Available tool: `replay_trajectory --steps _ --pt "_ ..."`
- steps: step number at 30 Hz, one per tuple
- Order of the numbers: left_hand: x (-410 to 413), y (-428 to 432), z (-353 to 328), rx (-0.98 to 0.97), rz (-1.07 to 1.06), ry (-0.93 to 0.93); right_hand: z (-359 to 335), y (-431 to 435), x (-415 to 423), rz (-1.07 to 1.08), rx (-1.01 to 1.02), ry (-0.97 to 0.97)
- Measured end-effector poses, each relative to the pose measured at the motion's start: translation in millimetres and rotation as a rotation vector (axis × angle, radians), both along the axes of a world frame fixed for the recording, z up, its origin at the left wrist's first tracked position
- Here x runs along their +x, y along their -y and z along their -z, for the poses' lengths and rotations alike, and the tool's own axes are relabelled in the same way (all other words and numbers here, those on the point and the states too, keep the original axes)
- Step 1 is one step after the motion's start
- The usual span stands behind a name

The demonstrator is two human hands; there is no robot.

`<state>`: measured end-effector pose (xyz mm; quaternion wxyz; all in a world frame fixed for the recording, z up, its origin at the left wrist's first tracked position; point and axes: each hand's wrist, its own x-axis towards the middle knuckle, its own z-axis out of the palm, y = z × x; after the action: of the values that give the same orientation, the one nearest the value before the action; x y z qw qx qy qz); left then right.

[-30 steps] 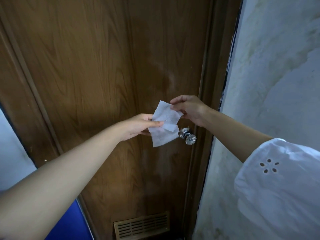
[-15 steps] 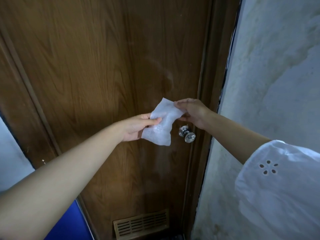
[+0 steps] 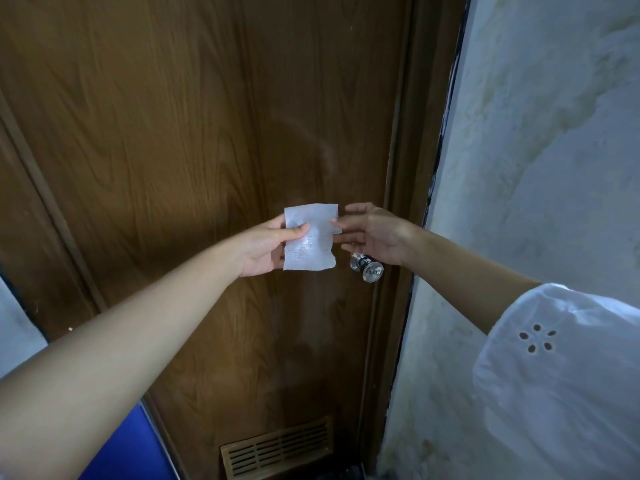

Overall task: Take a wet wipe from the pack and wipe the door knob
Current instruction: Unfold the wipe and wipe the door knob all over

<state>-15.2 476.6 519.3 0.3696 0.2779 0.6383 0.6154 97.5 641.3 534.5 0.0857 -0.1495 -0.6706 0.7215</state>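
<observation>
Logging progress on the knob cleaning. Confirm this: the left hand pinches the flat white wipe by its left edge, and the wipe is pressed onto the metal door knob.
One part is wrong. The head view shows the wet wipe held in the air, left of and above the door knob, not pressed on it. The left hand does pinch its left edge.

Nothing here can be read: no words, labels or numbers on the brown wood-grain door (image 3: 173, 150), and the white rectangular wet wipe (image 3: 310, 237) held before it shows only faint embossed texture.
</observation>
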Motion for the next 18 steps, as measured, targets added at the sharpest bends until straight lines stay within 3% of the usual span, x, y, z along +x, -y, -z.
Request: replay_trajectory --steps 3,7,18 --pt "-2.5 3.8 -1.2 0.004 0.041 -0.015 4.8 3.7 -2.7 0.043 0.004 0.058" --pt "-7.4 10.6 -0.8 0.005 0.090 -0.025 12.8 10.0 -4.3 -0.127 0.011 0.146" --pt "-20.5 32.6 1.7 -0.022 0.140 -0.062 12.6 43.4 -17.0 -0.080 -0.120 -0.026"
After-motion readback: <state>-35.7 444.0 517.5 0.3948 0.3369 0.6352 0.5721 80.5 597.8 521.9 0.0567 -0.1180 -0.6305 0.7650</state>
